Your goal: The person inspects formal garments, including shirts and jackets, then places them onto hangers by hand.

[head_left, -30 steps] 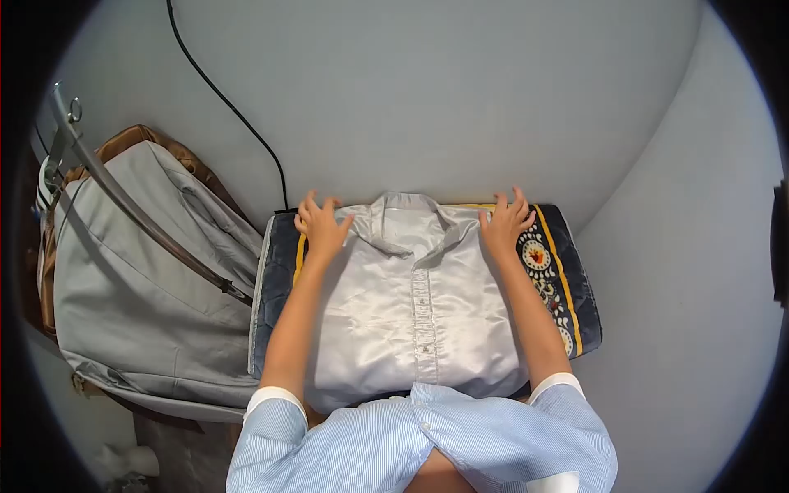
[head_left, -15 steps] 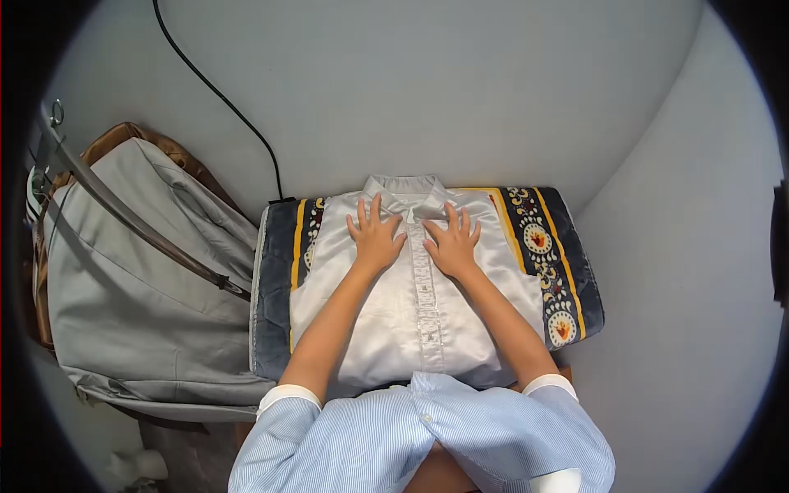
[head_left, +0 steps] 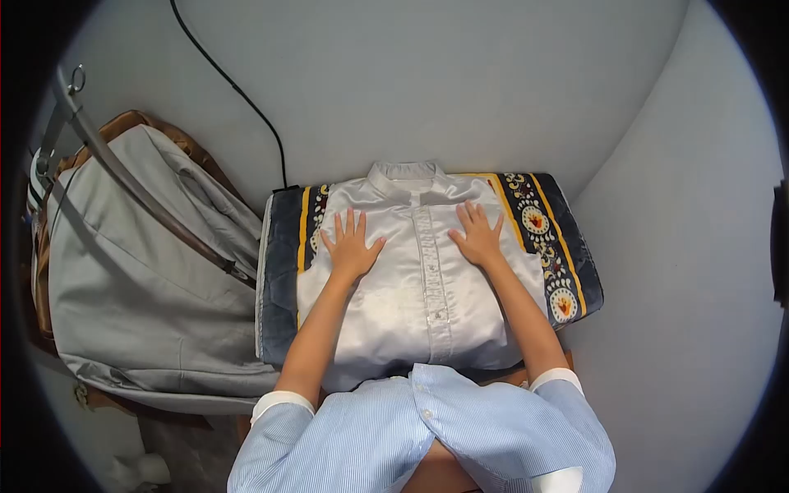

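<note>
Resting left hand [head_left: 351, 251] and right hand [head_left: 479, 238] open, apart, on silver-white satin shirt [head_left: 386, 304], already spread front-up, lightly creased.

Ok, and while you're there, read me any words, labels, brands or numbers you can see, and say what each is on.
None can be read.
Silver satin shirt: no legible lettering.
Quilted padding: decorative motifs, no lettering.
Gray garment: none seen.
Small items at the far left: too blurred to tell.
</note>
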Available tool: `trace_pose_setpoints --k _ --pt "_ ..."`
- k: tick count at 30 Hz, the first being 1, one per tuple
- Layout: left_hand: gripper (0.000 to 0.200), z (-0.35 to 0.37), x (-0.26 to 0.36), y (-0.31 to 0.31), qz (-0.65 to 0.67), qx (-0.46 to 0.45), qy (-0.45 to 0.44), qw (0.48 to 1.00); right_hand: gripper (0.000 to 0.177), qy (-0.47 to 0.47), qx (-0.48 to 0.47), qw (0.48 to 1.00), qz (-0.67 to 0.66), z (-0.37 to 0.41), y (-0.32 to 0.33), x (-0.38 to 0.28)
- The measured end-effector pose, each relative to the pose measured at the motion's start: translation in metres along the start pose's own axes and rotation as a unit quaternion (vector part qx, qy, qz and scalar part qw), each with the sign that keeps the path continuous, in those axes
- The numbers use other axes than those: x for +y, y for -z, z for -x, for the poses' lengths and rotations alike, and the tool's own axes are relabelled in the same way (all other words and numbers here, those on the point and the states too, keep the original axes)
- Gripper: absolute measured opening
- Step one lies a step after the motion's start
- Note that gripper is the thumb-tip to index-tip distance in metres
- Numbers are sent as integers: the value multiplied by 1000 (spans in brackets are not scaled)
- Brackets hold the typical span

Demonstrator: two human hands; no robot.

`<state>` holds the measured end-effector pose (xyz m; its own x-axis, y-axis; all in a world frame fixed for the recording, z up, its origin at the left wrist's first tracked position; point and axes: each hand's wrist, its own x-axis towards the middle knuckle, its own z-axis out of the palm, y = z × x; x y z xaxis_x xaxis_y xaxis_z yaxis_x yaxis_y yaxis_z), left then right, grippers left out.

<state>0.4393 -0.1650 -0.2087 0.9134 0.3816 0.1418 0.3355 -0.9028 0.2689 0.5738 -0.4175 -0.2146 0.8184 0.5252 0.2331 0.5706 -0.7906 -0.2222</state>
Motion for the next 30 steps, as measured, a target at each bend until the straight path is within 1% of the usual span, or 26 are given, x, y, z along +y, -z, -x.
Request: trace_pose_setpoints --k 1,3,4,5,6,7,8,11,12,14,16,18,20,24,26,27,28,29,30 --pt "80 0 2 -1 -1 1 6 1000 67 -28 3 999 16 -2 -1 0" --pt "77 -1 18 -4 -18 -21 54 998 67 -83 6 996 11 -4 -3 -6" --pt "75 5 31 0 35 6 27 999 68 -86 3 996 3 -1 0 -15" --pt "73 12 44 4 73 12 -16 997 66 -72 -10 997 -11 4 2 -24" --pt "70 17 55 1 88 8 -72 994 62 -40 -2 999 -21 15 4 -36" --pt "68 23 64 -1 114 -20 -121 986 59 1 -9 1000 -11 24 0 -42" --pt "67 29 70 -6 94 -15 -172 981 57 28 -14 999 -15 36 -4 -46" --pt "66 36 74 -25 50 -15 -170 984 54 9 -2 1000 -5 63 4 -51" --pt "66 35 71 -28 59 -7 -175 983 54 0 9 1000 1 73 7 -46" --pt "65 35 69 -31 60 2 -180 982 57 -48 -4 999 16 94 21 -33" --pt "64 35 69 -32 63 2 -181 981 60 -86 13 995 47 118 28 -13" --pt "62 34 69 -33 46 3 -178 983 59 -121 13 989 81 141 37 10" --pt "62 35 69 -32 47 5 -177 983 55 -176 26 980 90 159 51 26" --pt "62 36 70 -29 71 16 -180 981 54 -294 59 949 100 168 56 23" --pt "62 36 69 -29 79 15 -181 980 55 -278 94 953 80 168 44 6" --pt "62 37 69 -28 79 13 -181 980 57 -245 101 962 62 169 41 -11" --pt "62 37 69 -27 81 12 -180 980 56 -215 54 974 45 171 39 -26" --pt "63 38 69 -26 81 10 -180 980 54 -156 50 985 57 176 31 -30" --pt "63 37 69 -26 82 9 -178 981 52 -158 61 984 51 179 30 -31"
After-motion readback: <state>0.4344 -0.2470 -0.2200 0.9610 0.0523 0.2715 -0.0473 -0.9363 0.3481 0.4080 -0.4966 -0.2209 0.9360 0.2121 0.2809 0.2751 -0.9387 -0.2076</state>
